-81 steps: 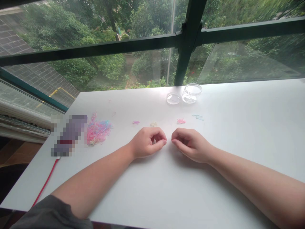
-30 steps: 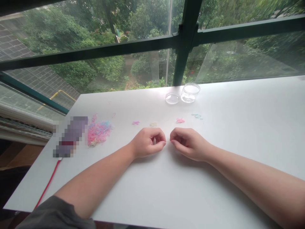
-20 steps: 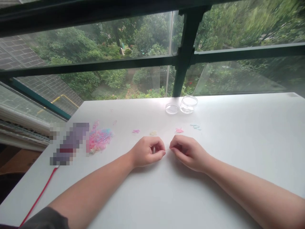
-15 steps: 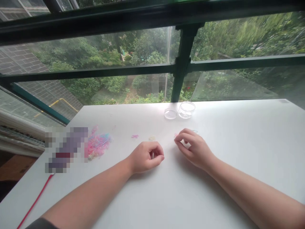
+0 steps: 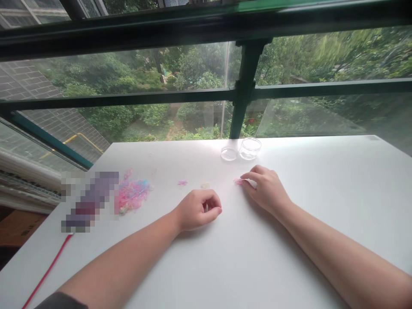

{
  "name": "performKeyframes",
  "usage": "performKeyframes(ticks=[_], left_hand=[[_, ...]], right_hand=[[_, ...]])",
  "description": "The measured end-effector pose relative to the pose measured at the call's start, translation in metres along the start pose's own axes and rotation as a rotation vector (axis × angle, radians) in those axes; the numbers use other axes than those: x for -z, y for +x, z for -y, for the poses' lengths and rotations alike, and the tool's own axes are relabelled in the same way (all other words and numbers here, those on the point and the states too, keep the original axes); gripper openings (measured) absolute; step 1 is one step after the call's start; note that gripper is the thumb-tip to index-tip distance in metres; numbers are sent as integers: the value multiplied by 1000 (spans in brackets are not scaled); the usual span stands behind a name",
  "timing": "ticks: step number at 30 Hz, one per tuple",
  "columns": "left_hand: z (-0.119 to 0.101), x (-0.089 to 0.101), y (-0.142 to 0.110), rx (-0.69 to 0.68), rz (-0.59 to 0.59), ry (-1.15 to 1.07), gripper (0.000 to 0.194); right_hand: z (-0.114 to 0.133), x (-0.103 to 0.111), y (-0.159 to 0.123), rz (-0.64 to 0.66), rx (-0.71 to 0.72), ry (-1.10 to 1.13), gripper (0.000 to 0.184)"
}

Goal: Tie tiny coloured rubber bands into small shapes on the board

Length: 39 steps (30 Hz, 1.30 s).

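Over the white table (image 5: 206, 266), my left hand (image 5: 198, 210) is closed, its thumb and forefinger pinched together; what lies inside the fingers, if anything, is hidden. My right hand (image 5: 265, 186) is farther out to the right, thumb and forefinger converging on small pink rubber bands (image 5: 238, 182) on the tabletop. Just beyond my left hand lies a little group of pale yellowish bands (image 5: 205, 186). A small purple-pink group (image 5: 182, 183) is left of that. A larger heap of mixed pink, blue and white bands (image 5: 133, 193) spreads farther left.
Near the window edge stand a clear round jar (image 5: 250, 149) and its clear lid (image 5: 228, 153). A blurred-out dark object (image 5: 93, 199) lies at the left, with a red cable (image 5: 48, 270) running from it. The green window frame (image 5: 244, 86) borders the table's far side.
My right hand has moved slightly away from me, its fingertips now at the pink bands. A teal band seen behind it is now hidden. My left hand keeps its closed pose.
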<state>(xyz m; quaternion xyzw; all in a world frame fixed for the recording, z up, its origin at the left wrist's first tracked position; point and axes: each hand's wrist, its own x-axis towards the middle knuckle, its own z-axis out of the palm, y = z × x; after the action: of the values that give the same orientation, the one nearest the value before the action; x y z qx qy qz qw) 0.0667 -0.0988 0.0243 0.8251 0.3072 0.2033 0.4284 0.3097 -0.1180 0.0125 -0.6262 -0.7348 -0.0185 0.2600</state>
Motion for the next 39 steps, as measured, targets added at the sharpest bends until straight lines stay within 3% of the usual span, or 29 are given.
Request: performKeyframes(ticks=[7,11,13,15,19,21,28,30,32,37,39], left_hand=[[1,1,0,-9,6,3,7],[3,-1,0,-10,0,-5,6],[3,-3,0,-17,-12,-8,6],[3,-5,0,-34,-18,-11,6],[4,-7,2,-87,-34,3,10],[6,-7,3,-104,-22,36,12],[6,-5,4,-165,40,286,11],[7,8,3,-144,32,380,10],[9,32,1,-40,-20,474,12],[32,108,-12,558,-405,722,27],[45,127,-18,646,-456,765,31]], right_hand=[[3,3,0,-17,-5,-18,18],[10,9,-2,-71,30,123,16],[16,11,-7,-2,95,279,12],[23,12,-15,170,206,384,10],[30,3,-29,544,415,293,31],[29,-3,-32,584,460,211,32],[20,-14,-28,587,393,165,37],[21,-15,-29,604,385,164,36],[23,-15,-29,630,381,163,35],[28,-11,-26,641,371,138,36],[29,-10,-24,632,373,123,36]])
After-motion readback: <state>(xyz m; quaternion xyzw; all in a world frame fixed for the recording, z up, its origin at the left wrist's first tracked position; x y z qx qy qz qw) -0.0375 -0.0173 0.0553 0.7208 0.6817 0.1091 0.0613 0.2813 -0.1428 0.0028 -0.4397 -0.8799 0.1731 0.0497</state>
